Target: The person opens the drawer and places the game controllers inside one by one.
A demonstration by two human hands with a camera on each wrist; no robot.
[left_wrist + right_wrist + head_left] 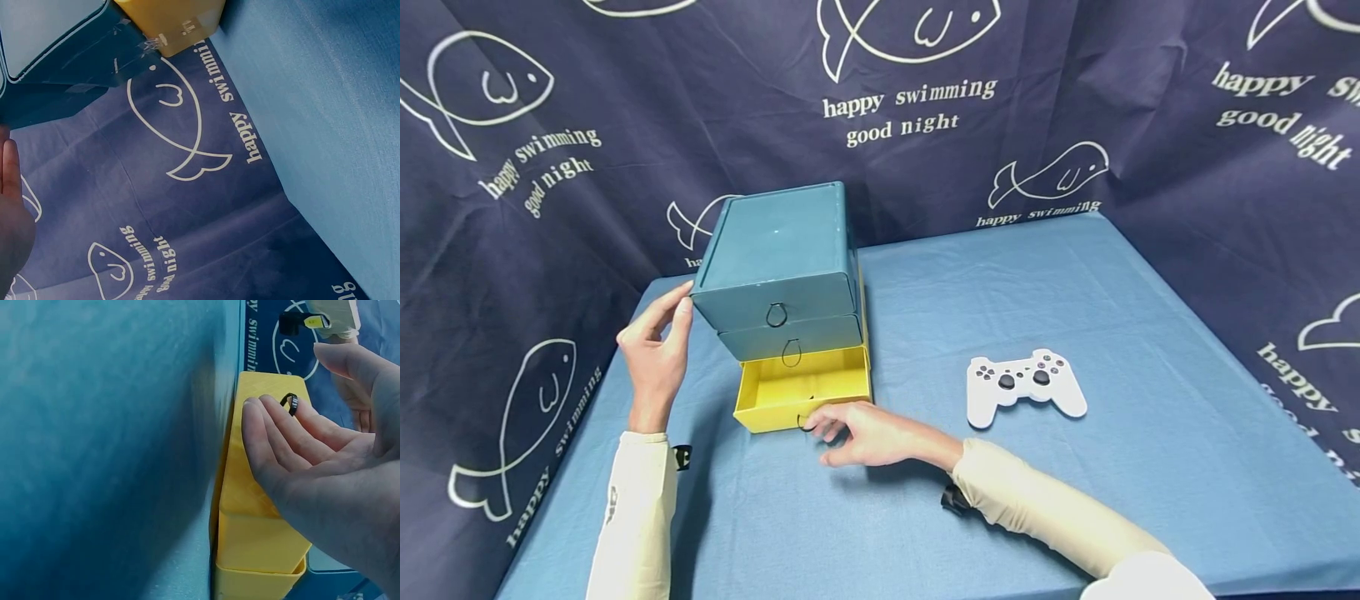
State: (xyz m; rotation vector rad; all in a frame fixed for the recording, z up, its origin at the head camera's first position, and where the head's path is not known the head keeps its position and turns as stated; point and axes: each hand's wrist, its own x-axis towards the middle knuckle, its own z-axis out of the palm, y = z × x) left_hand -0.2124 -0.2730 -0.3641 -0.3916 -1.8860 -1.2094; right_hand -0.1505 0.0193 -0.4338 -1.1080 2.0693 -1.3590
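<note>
A stacked drawer box stands at the left of the table, with two blue drawer units (771, 242) over a yellow drawer (805, 392). That yellow drawer is pulled partway out, showing its bare inside. My right hand (868, 433) is at its front, the index fingertip hooked at the black loop pull (292, 404); the thumb stays apart. In the head view the fingers partly cover the loop. My left hand (658, 358) touches the upper box's front left corner with its fingertips, fingers fairly straight. Only part of it shows at the left wrist view's edge.
A white game controller (1026, 386) lies on the blue tablecloth (940, 500), right of the drawers. Black loops (777, 315) hang on the blue drawer fronts. Dark blue fabric (917, 167) with fish prints rises behind and beside the table.
</note>
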